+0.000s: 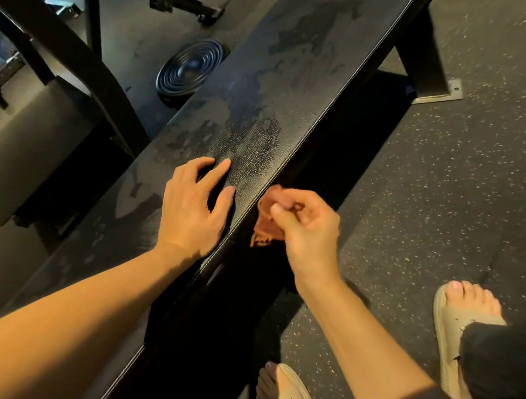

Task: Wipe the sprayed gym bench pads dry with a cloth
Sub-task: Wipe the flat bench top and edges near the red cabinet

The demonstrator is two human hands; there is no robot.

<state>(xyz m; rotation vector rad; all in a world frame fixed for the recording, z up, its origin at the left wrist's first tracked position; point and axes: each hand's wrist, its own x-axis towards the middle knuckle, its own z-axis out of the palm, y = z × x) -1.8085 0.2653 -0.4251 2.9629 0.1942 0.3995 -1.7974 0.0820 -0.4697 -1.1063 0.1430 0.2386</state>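
Left hand [191, 209] and right hand [309, 226] bare; beige open-toed sandals [449, 339]; black clothing [523, 363] at the knees.

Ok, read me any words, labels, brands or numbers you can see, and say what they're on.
No readable text anywhere.
The bench pad: wet streaks only, no label.
The black disc on the floor: ridged rings, any marking too dark to read.
The cloth and sandals: no print visible.
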